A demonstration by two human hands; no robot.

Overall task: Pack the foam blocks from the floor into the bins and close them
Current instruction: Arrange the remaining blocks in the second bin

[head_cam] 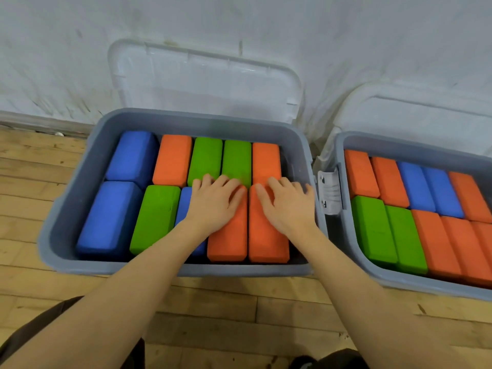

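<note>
A grey bin (66, 206) stands on the wood floor, filled with blue, green and orange foam blocks in two rows. Its clear lid (205, 83) leans open against the wall behind it. My left hand (214, 202) lies flat, fingers straight, on an orange block (226, 241) in the front row and partly hides a blue block (183, 206). My right hand (288, 203) presses flat on the neighbouring orange block (267, 241). A second grey bin (343, 235) at the right is also full of blocks, its lid (415, 110) open against the wall.
The white wall (239, 22) rises directly behind both bins. A white latch (330, 193) sits between the bins. Bare wooden floor (226, 315) lies in front, with my dark trouser legs at the bottom edge.
</note>
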